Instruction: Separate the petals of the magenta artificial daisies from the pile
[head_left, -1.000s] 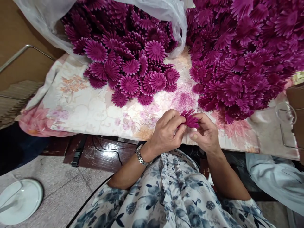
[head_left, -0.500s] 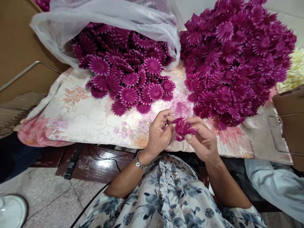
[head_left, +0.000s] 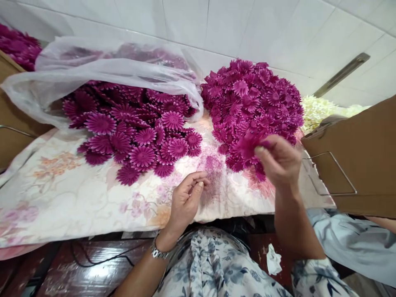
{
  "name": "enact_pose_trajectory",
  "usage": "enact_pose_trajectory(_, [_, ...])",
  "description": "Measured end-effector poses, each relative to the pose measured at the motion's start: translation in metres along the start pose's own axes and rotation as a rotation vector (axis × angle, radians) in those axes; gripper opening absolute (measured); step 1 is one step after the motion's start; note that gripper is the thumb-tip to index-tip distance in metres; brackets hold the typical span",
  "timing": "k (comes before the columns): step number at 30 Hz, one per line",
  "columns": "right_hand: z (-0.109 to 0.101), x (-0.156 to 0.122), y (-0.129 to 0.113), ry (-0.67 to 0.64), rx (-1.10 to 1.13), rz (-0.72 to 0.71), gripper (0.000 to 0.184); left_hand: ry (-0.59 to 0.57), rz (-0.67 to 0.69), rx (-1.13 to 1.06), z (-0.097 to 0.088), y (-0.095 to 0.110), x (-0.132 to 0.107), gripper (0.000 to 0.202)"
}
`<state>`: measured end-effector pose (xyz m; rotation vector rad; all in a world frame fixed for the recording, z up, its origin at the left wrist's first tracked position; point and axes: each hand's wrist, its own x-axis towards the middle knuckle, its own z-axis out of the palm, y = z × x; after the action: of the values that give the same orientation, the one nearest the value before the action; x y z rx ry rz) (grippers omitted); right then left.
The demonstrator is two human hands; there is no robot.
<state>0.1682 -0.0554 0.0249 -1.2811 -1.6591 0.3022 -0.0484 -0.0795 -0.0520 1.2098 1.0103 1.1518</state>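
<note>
My right hand point(head_left: 280, 163) is raised at the near side of the right-hand heap of magenta artificial flowers point(head_left: 262, 95). Its thumb and fingers pinch a magenta artificial flower point(head_left: 248, 145), which is blurred and overlaps the heap behind it. Over the front of the table my left hand point(head_left: 188, 198) hovers with thumb and fingers drawn together, and nothing shows between them. Beyond it, to the left, flat magenta flower heads point(head_left: 142, 157) spill out of a translucent plastic bag point(head_left: 123, 68).
A floral cloth point(head_left: 93, 198) covers the table, with magenta powder point(head_left: 213, 164) scattered on it. Cardboard boxes stand at the left and at the right point(head_left: 355, 165). Pale yellow petals point(head_left: 318, 109) lie behind the right box. White tiles point(head_left: 185, 16) form the back wall.
My right hand has carried the flower away from my left hand, up and right to the heap. The left hand has let go of it. The view has tilted up, showing more wall.
</note>
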Motion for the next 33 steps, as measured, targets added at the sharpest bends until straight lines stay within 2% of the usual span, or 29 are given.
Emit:
enact_pose_trajectory(4, [-0.035, 0.033, 0.027, 0.131, -0.631, 0.049, 0.032, 0.003, 0.018, 0.027, -0.006, 0.0, -0.001, 0.018])
enact_pose_trajectory(6, [-0.038, 0.031, 0.032, 0.166, -0.779, 0.016, 0.033, 0.03, 0.023, 0.036, -0.009, -0.001, -0.003, 0.017])
enact_pose_trajectory(8, [-0.031, 0.019, 0.029, 0.16, -0.786, -0.031, 0.026, 0.074, 0.015, 0.045, -0.013, -0.002, -0.004, 0.017])
enact_pose_trajectory(11, [-0.013, -0.001, 0.015, 0.075, -0.688, -0.154, 0.017, 0.145, 0.04, 0.078, -0.025, 0.001, -0.003, 0.015])
enact_pose_trajectory(14, [0.008, -0.012, 0.003, -0.075, -0.583, -0.306, 0.012, 0.252, 0.106, 0.149, -0.045, 0.008, 0.003, 0.015])
enact_pose_trajectory(18, [0.046, -0.005, -0.004, -0.293, -0.453, -0.398, 0.011, 0.454, 0.234, 0.104, -0.076, 0.017, 0.01, 0.015])
enact_pose_trajectory(20, [0.069, 0.005, -0.006, -0.391, -0.434, -0.39, 0.015, 0.492, 0.257, 0.08, -0.083, 0.018, 0.011, 0.014])
enact_pose_trajectory(22, [0.094, 0.018, -0.008, -0.464, -0.469, -0.351, 0.019, 0.46, 0.233, 0.078, -0.083, 0.018, 0.01, 0.015])
enact_pose_trajectory(27, [0.145, 0.041, -0.009, -0.563, -0.601, -0.262, 0.038, 0.261, 0.073, 0.151, -0.067, 0.012, 0.006, 0.016])
enact_pose_trajectory(30, [0.158, 0.043, -0.003, -0.524, -0.55, -0.252, 0.03, 0.202, 0.007, 0.132, -0.063, 0.009, 0.005, 0.015])
enact_pose_trajectory(33, [0.154, 0.038, 0.001, -0.428, -0.413, -0.244, 0.017, 0.237, -0.025, 0.009, -0.061, 0.006, 0.006, 0.012])
